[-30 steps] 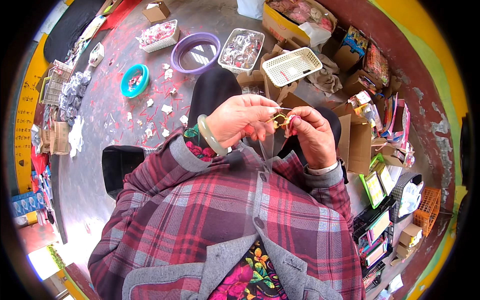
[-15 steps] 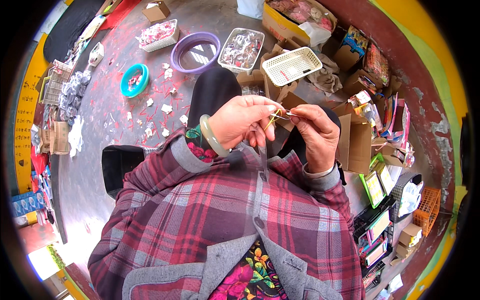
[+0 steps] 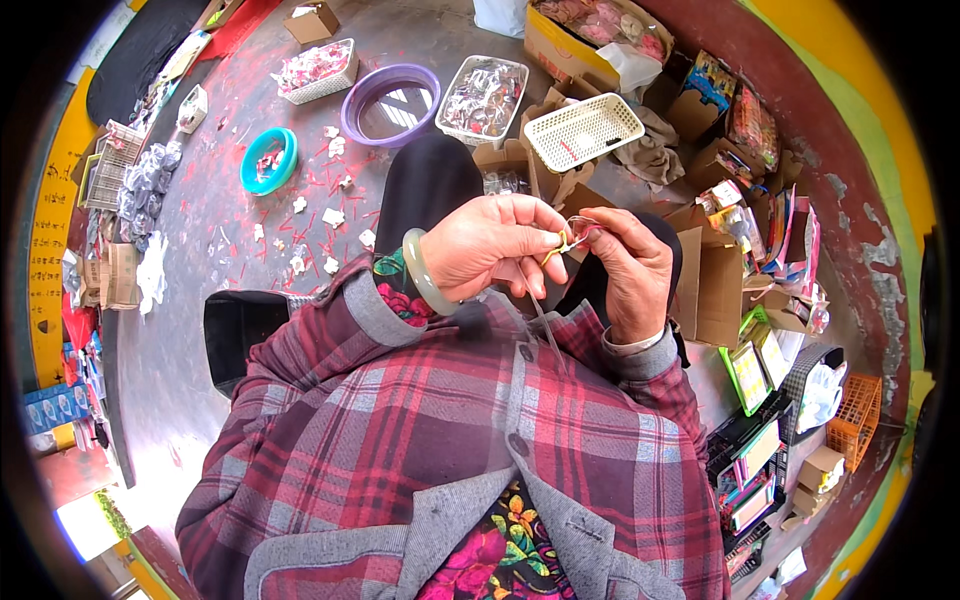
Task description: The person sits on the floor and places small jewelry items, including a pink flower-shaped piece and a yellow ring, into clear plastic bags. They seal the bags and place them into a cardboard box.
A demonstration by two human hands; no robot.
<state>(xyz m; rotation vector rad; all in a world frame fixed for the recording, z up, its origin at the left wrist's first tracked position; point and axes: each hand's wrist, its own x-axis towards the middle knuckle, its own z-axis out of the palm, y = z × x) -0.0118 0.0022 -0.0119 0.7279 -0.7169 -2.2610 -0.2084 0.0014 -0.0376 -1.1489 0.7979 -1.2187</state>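
At two o'clock from the view's centre, fingers of the left hand (image 3: pixel 490 245) pinch a thin yellow band (image 3: pixel 563 245); the right hand's (image 3: pixel 635 275) pinch a fine loop (image 3: pixel 580 219) beside it. Band judged light, pliable; hold by its edge.

A yellow cord (image 3: pixel 564 241) is pinched by the left-hand grip (image 3: pixel 488 243), while a thin pale strand (image 3: pixel 580 219) is held just beside it by the right-hand grip (image 3: pixel 636 268). A translucent strip (image 3: pixel 546 322) is hung below the left fingers. The left wrist is ringed by a pale bangle (image 3: pixel 425 275). On the floor (image 3: pixel 185 245), white scraps (image 3: pixel 334 217) are strewn near a turquoise basin (image 3: pixel 264 188) and a purple basin (image 3: pixel 348 117).
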